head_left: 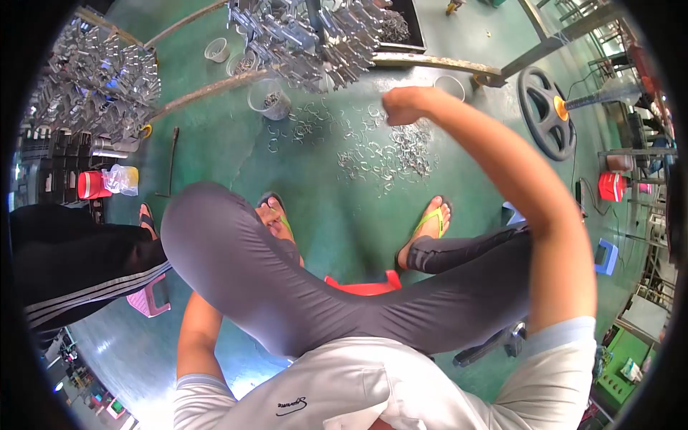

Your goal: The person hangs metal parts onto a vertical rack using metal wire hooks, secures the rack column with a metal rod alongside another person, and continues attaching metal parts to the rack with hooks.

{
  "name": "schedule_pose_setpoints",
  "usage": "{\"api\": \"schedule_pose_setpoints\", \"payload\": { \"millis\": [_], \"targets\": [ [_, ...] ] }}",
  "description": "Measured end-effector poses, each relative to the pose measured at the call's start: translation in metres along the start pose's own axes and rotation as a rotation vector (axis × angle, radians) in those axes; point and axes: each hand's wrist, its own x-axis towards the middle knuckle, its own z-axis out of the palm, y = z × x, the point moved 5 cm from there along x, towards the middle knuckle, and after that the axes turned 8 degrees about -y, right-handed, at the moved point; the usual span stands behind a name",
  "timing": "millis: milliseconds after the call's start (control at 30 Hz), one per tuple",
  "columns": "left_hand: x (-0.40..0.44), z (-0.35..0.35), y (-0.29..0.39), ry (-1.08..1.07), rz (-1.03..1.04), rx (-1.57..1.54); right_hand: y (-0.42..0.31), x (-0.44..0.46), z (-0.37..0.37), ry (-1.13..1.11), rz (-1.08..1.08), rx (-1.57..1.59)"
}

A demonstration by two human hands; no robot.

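My right hand (406, 105) is stretched out ahead with its fingers curled closed. Whatever may be in it is hidden. Below it a heap of small curved metal pieces (412, 147) lies scattered on the green floor, between and beyond my feet. Just ahead and to the left of this hand hangs a dense cluster of shiny metal parts (308, 43) on a rack. My left forearm (199, 330) goes down beside my left thigh, and the hand itself is hidden behind the leg.
A translucent bucket (269, 102) holds small metal pieces. A rusty rack bar (215, 93) crosses at left, near a second hanging cluster (93, 82). A black handwheel (546, 113) stands at right. Another person's leg (86, 265) is close on my left, by a pink stool (150, 296).
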Motion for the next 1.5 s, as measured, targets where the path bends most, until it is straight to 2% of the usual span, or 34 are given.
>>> {"api": "schedule_pose_setpoints", "payload": {
  "millis": [67,200,267,333,400,533,567,600,633,700,733,767,900,1000,1067,1133,1300,1500],
  "targets": [
    [-0.01,0.008,-0.007,-0.007,0.006,-0.011,-0.019,0.027,0.034,0.028,0.033,0.096],
    [-0.021,0.014,-0.016,-0.019,0.075,-0.032,-0.044,0.08,0.161,0.007,0.101,0.238],
    [-0.022,0.019,-0.016,-0.028,0.112,-0.051,-0.053,0.097,0.232,-0.081,0.148,0.251],
    [-0.016,0.021,-0.007,-0.036,0.156,-0.077,-0.058,0.087,0.263,-0.336,0.106,0.223],
    [-0.007,0.024,0.017,-0.053,0.228,-0.111,-0.046,0.109,0.301,-0.229,0.093,0.206],
    [0.02,0.026,0.111,-0.094,0.434,-0.17,-0.039,0.084,0.29,0.211,0.205,0.544],
    [0.026,0.022,0.14,-0.111,0.495,-0.184,-0.034,0.086,0.294,0.293,0.236,0.547],
    [0.032,0.027,0.187,-0.224,0.643,-0.301,-0.024,0.095,0.303,0.372,0.264,0.543],
    [0.037,0.033,0.226,-0.334,0.768,-0.433,-0.02,0.102,0.315,0.429,0.286,0.545],
    [0.038,0.046,0.273,-0.475,0.806,-0.6,-0.027,0.09,0.307,0.484,0.294,0.672],
    [0.036,0.052,0.288,-0.481,0.798,-0.64,-0.027,0.083,0.3,0.517,0.304,0.734],
    [0.041,0.056,0.3,-0.49,0.791,-0.678,-0.027,0.083,0.304,0.443,0.312,0.746],
    [0.046,0.07,0.314,-0.427,0.86,-0.644,-0.028,0.07,0.305,0.5,0.365,0.772],
    [0.054,0.07,0.318,-0.459,0.939,-0.546,-0.024,0.068,0.3,0.603,0.432,0.848],
    [0.057,0.071,0.323,-0.372,0.866,-0.523,-0.026,0.064,0.301,0.645,0.497,0.887],
    [0.06,0.072,0.325,-0.32,0.829,-0.488,-0.026,0.067,0.302,0.63,0.46,0.916],
    [0.057,0.076,0.324,-0.316,0.843,-0.46,-0.012,0.075,0.291,0.567,0.387,0.912],
    [0.063,0.088,0.321,-0.327,0.814,-0.576,0.007,0.084,0.284,0.684,0.434,0.902]
  ]
}}
